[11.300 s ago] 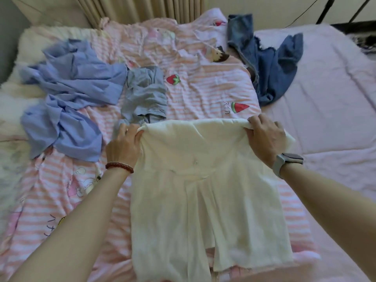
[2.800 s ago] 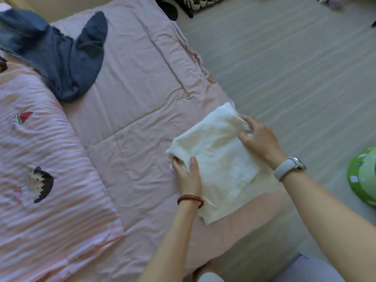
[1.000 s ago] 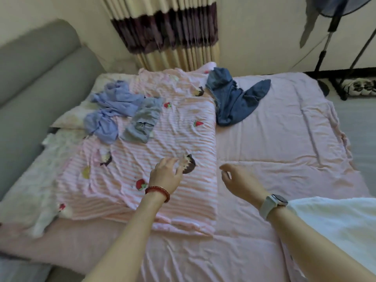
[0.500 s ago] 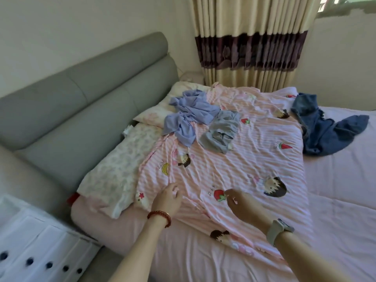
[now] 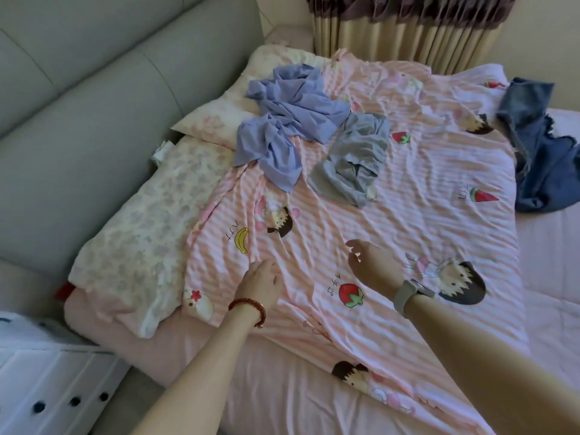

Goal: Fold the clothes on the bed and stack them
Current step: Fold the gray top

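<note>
Three crumpled garments lie on the bed: a lavender-blue shirt (image 5: 288,120) near the pillows, a grey garment (image 5: 354,158) just right of it, and dark blue denim (image 5: 539,146) at the far right edge. All rest on or beside a pink striped cartoon quilt (image 5: 408,215). My left hand (image 5: 262,285), with a red bead bracelet, hovers over the quilt's near left part, fingers relaxed. My right hand (image 5: 372,266), with a grey watch, is a little to the right, fingers loosely spread, holding nothing. Both hands are well short of the garments. The folded white garment is out of view.
A grey padded headboard (image 5: 94,105) runs along the left. Two floral pillows (image 5: 150,230) lie between it and the quilt. A white drawer unit (image 5: 47,387) stands at the lower left. Striped curtains (image 5: 408,29) hang behind the bed. Pink sheet (image 5: 552,277) shows at the right.
The view has swung from the folded white garment at the bed's edge back toward the headboard. Both empty hands have moved forward over the quilt toward the lavender and grey garments.
</note>
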